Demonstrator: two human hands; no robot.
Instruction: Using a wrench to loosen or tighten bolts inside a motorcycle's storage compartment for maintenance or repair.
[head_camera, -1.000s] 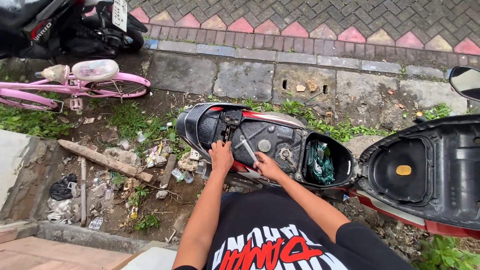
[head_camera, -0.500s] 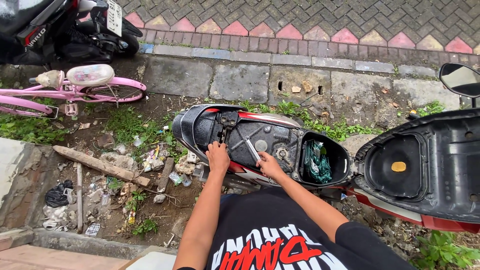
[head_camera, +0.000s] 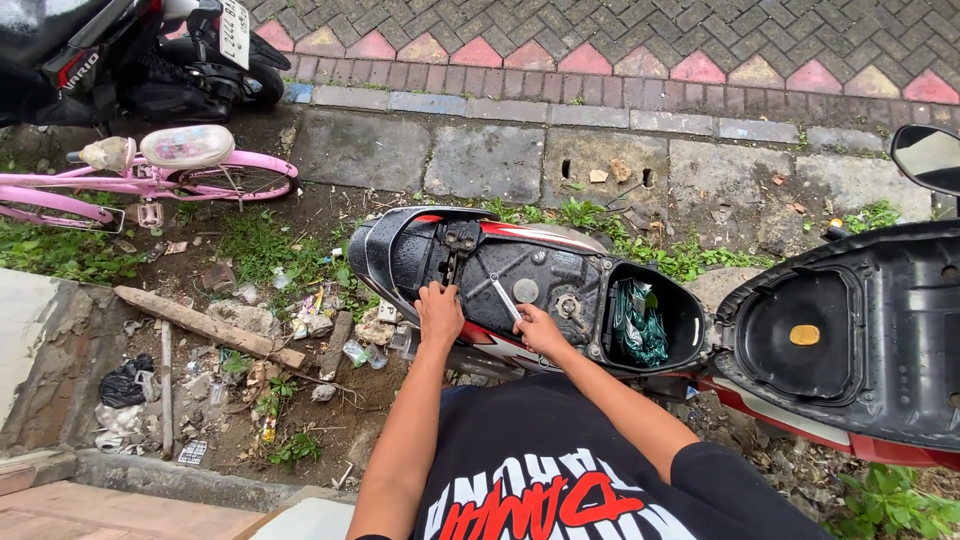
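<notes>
**Desk:** What's in the shot?

**Photographer:** Looking down from the head camera at a person bent over a scooter with its seat (head_camera: 850, 340) swung open toward 3 o'clock. The left hand (head_camera: 438, 312) rests at the rear edge of the under-seat compartment (head_camera: 520, 275), fingers curled down over the rim. The right hand (head_camera: 538, 330) is closed around a slim metal tool (head_camera: 504, 297), its shaft angled toward 11 o'clock across the black plastic.

**Desk:** Anything else in the compartment?

**Photographer:** A green bundle (head_camera: 638, 325) sits in the deep tub at 3 o'clock of the right hand, apart from the tool. A pink bicycle (head_camera: 150, 175) stands at 10 o'clock, rubbish (head_camera: 300, 330) scattered on the dirt between.

**Desk:** Risks?

**Photographer:** My reading: the tool tip looks lightly seated, so a hard push could skid it off and gouge the plastic or jab the left hand close by. Any loosened small part could roll off the rear edge into that litter and grass, where it would be hard to find.
</notes>
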